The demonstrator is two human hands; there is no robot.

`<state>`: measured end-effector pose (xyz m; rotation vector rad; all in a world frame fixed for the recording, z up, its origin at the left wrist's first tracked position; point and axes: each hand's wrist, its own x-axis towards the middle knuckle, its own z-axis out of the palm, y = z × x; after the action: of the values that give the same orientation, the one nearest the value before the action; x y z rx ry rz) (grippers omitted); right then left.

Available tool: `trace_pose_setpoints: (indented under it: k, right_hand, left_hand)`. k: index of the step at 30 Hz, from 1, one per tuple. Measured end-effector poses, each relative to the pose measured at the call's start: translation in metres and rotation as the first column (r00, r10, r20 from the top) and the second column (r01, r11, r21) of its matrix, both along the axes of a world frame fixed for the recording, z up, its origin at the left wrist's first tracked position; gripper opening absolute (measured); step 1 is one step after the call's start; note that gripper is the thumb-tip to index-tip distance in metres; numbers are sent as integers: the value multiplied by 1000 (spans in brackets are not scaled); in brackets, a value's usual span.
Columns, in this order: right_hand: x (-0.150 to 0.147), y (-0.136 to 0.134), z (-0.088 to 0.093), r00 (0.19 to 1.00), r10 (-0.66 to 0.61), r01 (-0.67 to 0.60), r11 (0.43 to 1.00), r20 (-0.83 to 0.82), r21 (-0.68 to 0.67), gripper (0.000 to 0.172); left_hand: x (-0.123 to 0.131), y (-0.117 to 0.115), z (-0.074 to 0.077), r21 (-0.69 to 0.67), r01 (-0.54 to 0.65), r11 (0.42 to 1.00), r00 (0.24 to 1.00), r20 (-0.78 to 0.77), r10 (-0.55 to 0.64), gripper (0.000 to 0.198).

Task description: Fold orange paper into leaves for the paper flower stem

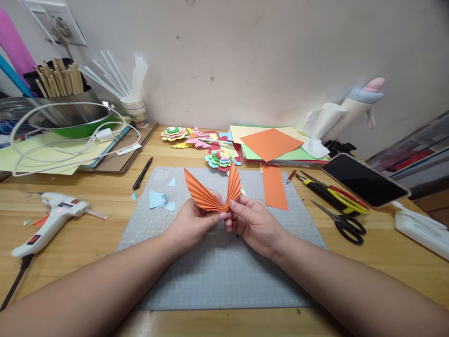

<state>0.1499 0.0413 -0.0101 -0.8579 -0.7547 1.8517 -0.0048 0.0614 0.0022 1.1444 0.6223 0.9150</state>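
Note:
A pleated orange paper piece point(201, 191), pinched at its middle, spreads into two fans like wings, one to the left and one upright on the right. My left hand point(192, 220) is closed on the base of the left fan, its thumb along the lower edge. My right hand point(254, 222) pinches the folded centre from the right. Both hands meet above the grey cutting mat point(224, 281). An orange paper strip point(275, 187) lies on the mat's upper right, and light-blue scraps point(157, 199) lie on its upper left.
Left: glue gun point(58, 217), black pen point(142, 173), green bowl point(75, 128) and white cable. Behind: paper flowers point(220, 160) and stacked paper with an orange sheet point(271, 144). Right: scissors point(345, 224), pliers point(324, 194), phone point(365, 180) and a white power strip point(421, 231).

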Motion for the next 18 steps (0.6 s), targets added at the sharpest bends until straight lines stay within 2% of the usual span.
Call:
trace_pose_setpoints:
  k: [5, 13, 18]
  right_hand:
    - [0, 0, 1, 1000, -14, 14, 1000, 3, 28, 20]
    - [0, 0, 2, 998, -61, 62, 996, -10, 68, 15]
    - [0, 0, 2, 999, -38, 38, 998, 9, 57, 16]
  left_hand:
    - [-2, 2, -4, -61, 35, 998, 999, 32, -33, 17]
    - [-5, 6, -9, -214, 120, 969, 980, 179, -82, 14]
    - [-6, 6, -10, -216, 142, 966, 978, 179, -103, 13]
